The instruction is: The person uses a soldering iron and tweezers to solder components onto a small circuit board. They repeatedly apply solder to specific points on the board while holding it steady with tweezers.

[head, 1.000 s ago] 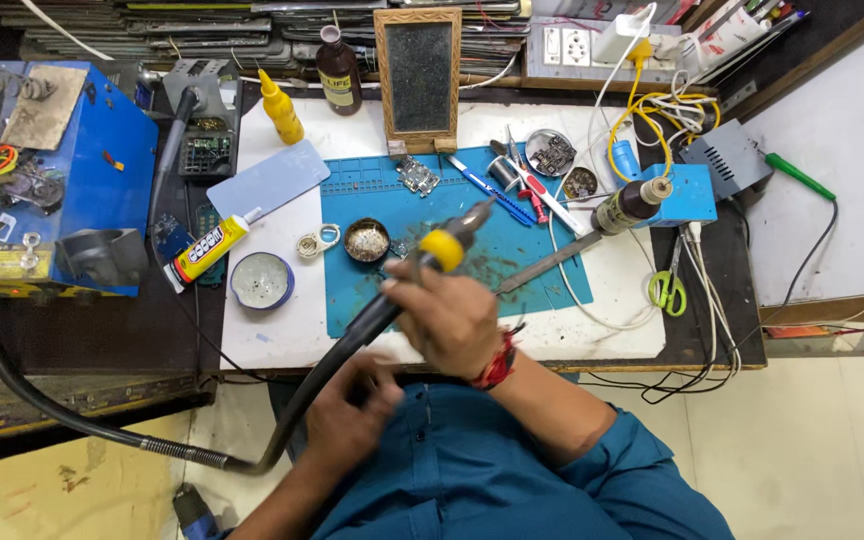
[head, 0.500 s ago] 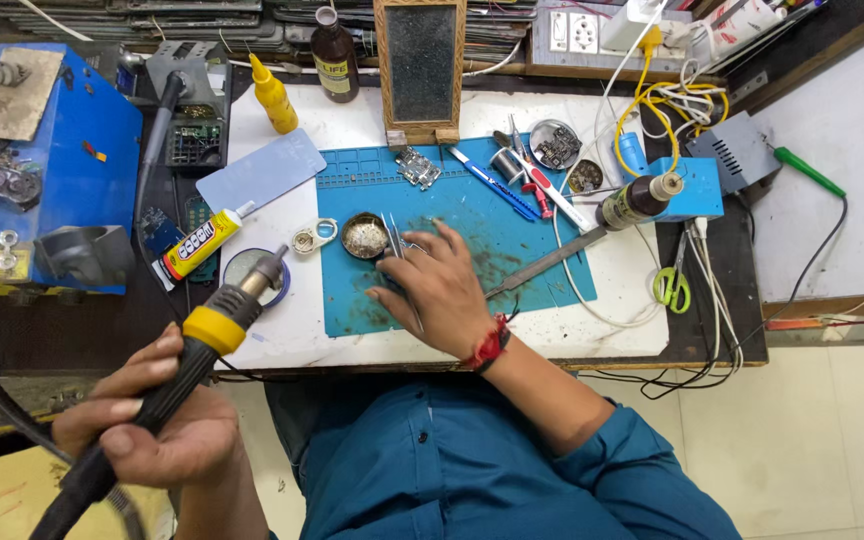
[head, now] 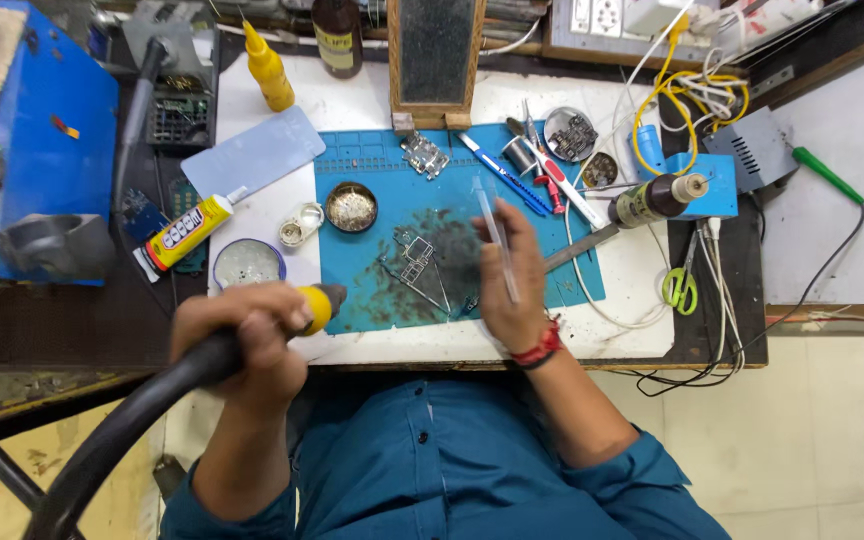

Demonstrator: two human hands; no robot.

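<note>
My left hand (head: 247, 345) grips the black hot-air handle (head: 152, 400) with its yellow collar (head: 318, 306), the nozzle reaching the left edge of the blue work mat (head: 572, 275). My right hand (head: 514, 285) rests on the mat and holds a thin pale tweezer-like tool (head: 495, 232) that points away from me. A small metal circuit frame (head: 414, 255) lies on the stained middle of the mat, between both hands.
Around the mat: round tin (head: 352, 206), white dish (head: 249, 265), glue tube (head: 180, 236), yellow squeeze bottle (head: 268, 68), brown bottle (head: 337, 35), framed board (head: 436, 55), small bottle (head: 657, 198), green scissors (head: 680, 290), tangled cables (head: 692, 95). A blue machine (head: 32, 150) stands left.
My left hand has brought the hot-air handle up from the lower left to the mat's edge. My right hand has shifted right and now holds the thin pale tool.
</note>
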